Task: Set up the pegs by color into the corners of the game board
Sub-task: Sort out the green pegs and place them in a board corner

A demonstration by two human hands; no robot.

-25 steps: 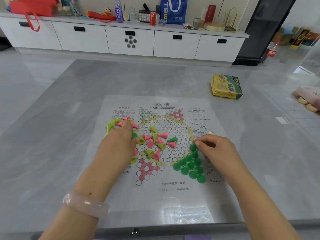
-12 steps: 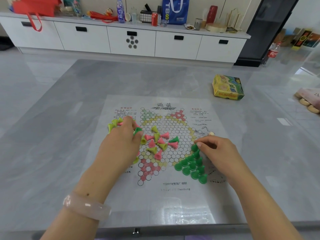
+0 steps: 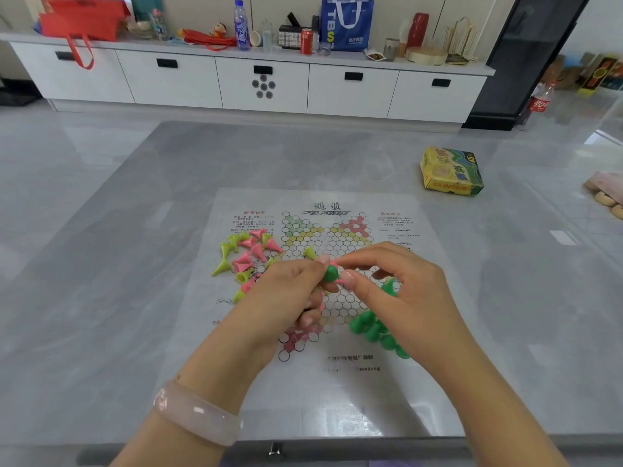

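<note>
Both hands meet above the game board (image 3: pixel 317 392) centre – left hand (image 3: pixel 286 298) and right hand (image 3: pixel 397 291) pinch one green peg (image 3: pixel 331 273). Green corner (image 3: pixel 374 328) under right hand approx. filled; pink/yellow pegs (image 3: pixel 247 254) beyond left hand unsorted – most work left

A glossy grey marble-look table (image 3: pixel 101 264) fills the near scene, reflecting pale light. Beyond it lies a shiny grey tiled floor (image 3: pixel 50 136). Along the far wall runs a long white low cabinet with black handles (image 3: pixel 350 92), cluttered on top. A tall black glass-fronted cabinet (image 3: pixel 526 59) stands far right.
</note>
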